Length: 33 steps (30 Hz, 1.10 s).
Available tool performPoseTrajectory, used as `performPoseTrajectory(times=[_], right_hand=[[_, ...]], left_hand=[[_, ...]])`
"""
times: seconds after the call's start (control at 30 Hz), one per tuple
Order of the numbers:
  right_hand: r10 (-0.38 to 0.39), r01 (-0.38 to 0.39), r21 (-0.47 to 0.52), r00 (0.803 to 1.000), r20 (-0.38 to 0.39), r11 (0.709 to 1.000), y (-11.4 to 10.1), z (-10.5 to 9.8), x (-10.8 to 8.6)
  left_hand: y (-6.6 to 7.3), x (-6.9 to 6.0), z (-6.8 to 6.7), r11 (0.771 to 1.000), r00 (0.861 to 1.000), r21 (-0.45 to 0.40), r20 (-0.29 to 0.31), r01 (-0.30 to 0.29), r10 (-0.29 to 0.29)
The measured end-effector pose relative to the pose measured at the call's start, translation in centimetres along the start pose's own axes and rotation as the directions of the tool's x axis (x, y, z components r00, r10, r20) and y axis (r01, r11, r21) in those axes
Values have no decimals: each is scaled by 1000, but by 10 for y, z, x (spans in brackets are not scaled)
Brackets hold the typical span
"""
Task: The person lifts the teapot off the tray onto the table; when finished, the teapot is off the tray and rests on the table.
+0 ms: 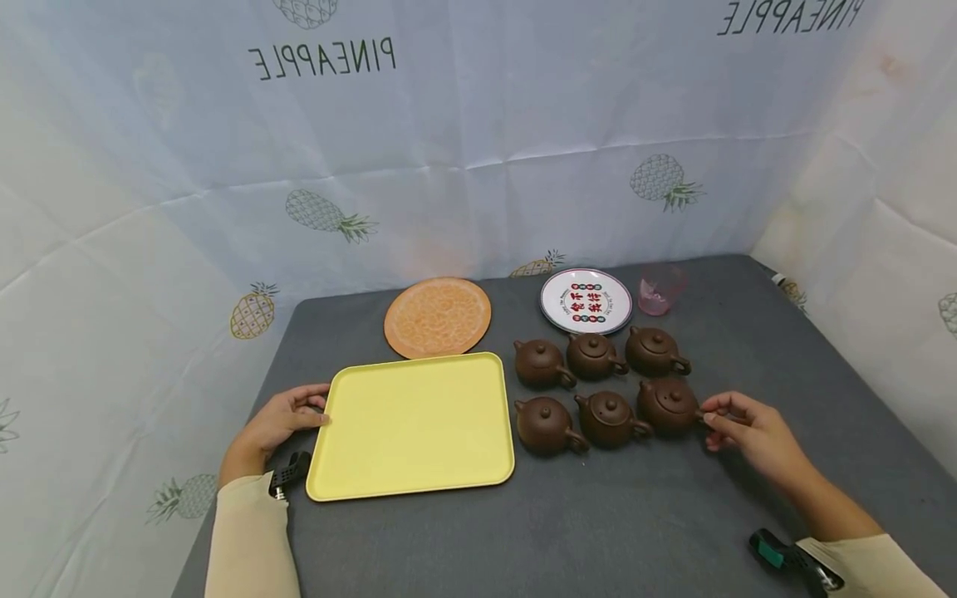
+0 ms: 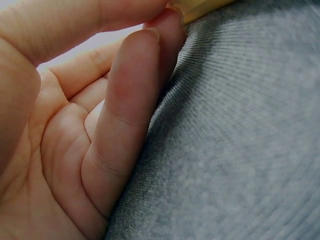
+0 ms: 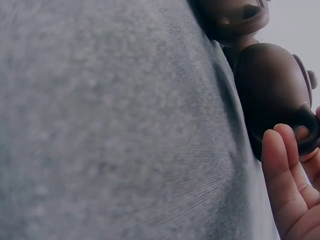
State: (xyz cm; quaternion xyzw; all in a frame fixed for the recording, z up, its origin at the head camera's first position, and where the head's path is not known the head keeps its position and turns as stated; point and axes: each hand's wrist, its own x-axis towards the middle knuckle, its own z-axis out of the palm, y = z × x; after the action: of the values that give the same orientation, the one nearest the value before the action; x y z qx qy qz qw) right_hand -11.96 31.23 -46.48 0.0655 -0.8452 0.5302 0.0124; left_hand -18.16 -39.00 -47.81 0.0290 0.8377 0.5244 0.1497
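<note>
At the left edge of a yellow tray (image 1: 411, 428), my left hand (image 1: 287, 415) pinches the rim between thumb and fingers. The left wrist view shows curled fingers (image 2: 125, 95) low against the grey cloth, with a sliver of tray (image 2: 202, 9) at their tips. My right hand (image 1: 755, 432) holds the handle of the near-right brown teapot (image 1: 668, 407) between thumb and fingers. In the right wrist view that teapot (image 3: 272, 90) stands on the cloth, its looped handle at my fingertips. Several matching teapots, among them one at the near left (image 1: 544, 425), stand in two rows beside the tray.
Behind the tray lies a round orange patterned mat (image 1: 438, 317). A white plate with red lettering (image 1: 586, 301) and a pink clear cup (image 1: 660, 292) stand behind the teapots. A grey cloth (image 1: 598, 531) covers the table, and pineapple-print curtains (image 1: 463, 208) enclose it.
</note>
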Motion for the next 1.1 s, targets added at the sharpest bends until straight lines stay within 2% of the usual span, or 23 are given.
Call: performPoseTrajectory(times=[0.33,0.6,0.77,0.87,0.93,1.03,1.1], right_hand=[[61,-62,55,998,31,997,4,3,-4],[63,-64,56,998,26,996,6,5,-3],[52,-53,22,997,56,998,4,5,-1],[56,-52,-39,993,107,998,2,-1,2],[80,-63,-117,986,145,991,-1,-7,5],[104,-46,-290,977,187,956,-8,-18,12],[96,-13,-390,976,195,921,-13,-25,18]], left_hand=[[2,-2,0,1000,1000,-7,-3,12,-12],[-2,-1,-3,1000,1000,1,-4,2,-2],[-3,-3,-3,1000,1000,-5,-12,11,-12],[-1,-4,-2,1000,1000,-7,-17,13,-14],[1,-3,-2,1000,1000,11,-13,14,-14],[8,-2,-2,998,1000,53,-20,17,-16],[16,-2,-2,992,999,127,-42,16,-10]])
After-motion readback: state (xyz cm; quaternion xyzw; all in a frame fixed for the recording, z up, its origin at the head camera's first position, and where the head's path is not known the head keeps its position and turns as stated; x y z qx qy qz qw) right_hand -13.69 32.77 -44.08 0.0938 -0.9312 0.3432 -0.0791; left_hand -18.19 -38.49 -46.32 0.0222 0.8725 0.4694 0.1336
